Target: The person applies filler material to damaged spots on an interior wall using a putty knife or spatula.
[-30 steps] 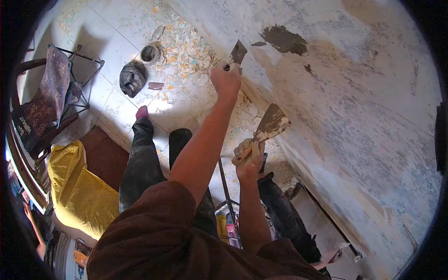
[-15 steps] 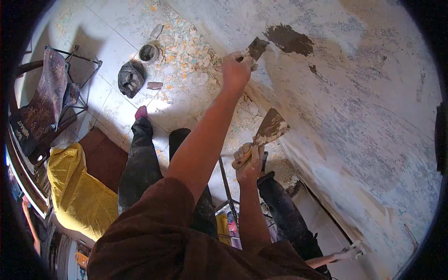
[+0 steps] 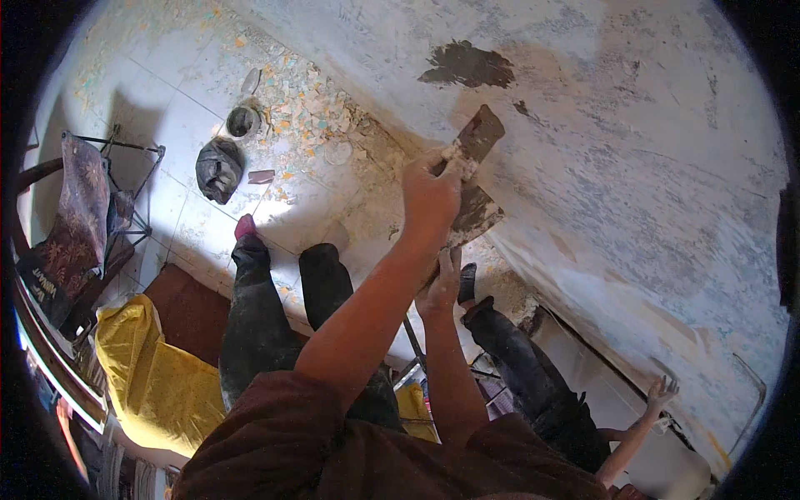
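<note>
My left hand (image 3: pixel 432 187) is closed round a small scraper whose dark rectangular scraper blade (image 3: pixel 483 133) points up toward the wall. Just below it, my right hand (image 3: pixel 439 285) grips a wide putty knife, with its handle mostly hidden by my fingers and left wrist. Grey paste smears the putty knife blade (image 3: pixel 477 212), which lies partly behind my left hand. The two tools are close together; whether they touch I cannot tell. A dark wet patch of paste (image 3: pixel 468 64) marks the pale, mottled wall (image 3: pixel 600 158) beyond the scraper.
Flakes of debris (image 3: pixel 308 108) cover the tiled floor by the wall. A small pot (image 3: pixel 242 122) and a black bag (image 3: pixel 220 170) stand there. At left are a folding chair (image 3: pixel 83 192) and yellow cloth (image 3: pixel 158 367). Another person's hand (image 3: pixel 662 393) is at lower right. Dark-trousered legs (image 3: pixel 258 308) stand below.
My left hand has drawn the scraper away from the dark patch, down to the putty knife. The whole view has shifted slightly. At lower right the other person's hand has risen and spread.
</note>
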Tool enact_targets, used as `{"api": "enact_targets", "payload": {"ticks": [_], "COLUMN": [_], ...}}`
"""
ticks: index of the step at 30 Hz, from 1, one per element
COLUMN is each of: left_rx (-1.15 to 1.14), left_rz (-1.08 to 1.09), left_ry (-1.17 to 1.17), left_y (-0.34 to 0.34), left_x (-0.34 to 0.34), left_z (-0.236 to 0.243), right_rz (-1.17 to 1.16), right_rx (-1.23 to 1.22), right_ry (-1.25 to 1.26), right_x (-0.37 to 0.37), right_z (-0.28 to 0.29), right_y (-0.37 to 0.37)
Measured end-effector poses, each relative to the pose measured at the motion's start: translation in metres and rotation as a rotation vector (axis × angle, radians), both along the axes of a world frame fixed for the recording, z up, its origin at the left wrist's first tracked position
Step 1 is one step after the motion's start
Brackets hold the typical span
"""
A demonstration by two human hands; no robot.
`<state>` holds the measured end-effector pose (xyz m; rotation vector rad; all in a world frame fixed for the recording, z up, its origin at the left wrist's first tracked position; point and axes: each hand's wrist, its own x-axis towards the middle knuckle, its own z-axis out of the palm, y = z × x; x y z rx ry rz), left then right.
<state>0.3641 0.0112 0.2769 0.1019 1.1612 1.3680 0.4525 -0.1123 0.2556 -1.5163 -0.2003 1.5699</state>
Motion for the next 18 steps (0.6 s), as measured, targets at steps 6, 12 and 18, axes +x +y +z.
{"api": "enact_targets", "payload": {"ticks": [6, 12, 18], "left_rx": [0.005, 0.057, 0.043], "left_rz": [0.005, -0.024, 0.054], "left_ry": [0.019, 0.123, 0.098], "left_y": [0.024, 0.015, -0.015], "left_x": [0.018, 0.009, -0.025], "left_z": [0.021, 0.074, 0.0], "right_rz": [-0.037, -0.043, 0.027], "right_rx": [0.029, 0.109, -0.042], "right_ry": [0.141, 0.116, 0.3], "right_x": [0.022, 0.012, 0.036], "right_z": [-0.022, 0.008, -0.016], "right_y": [-0.018, -0.006, -0.02]}}
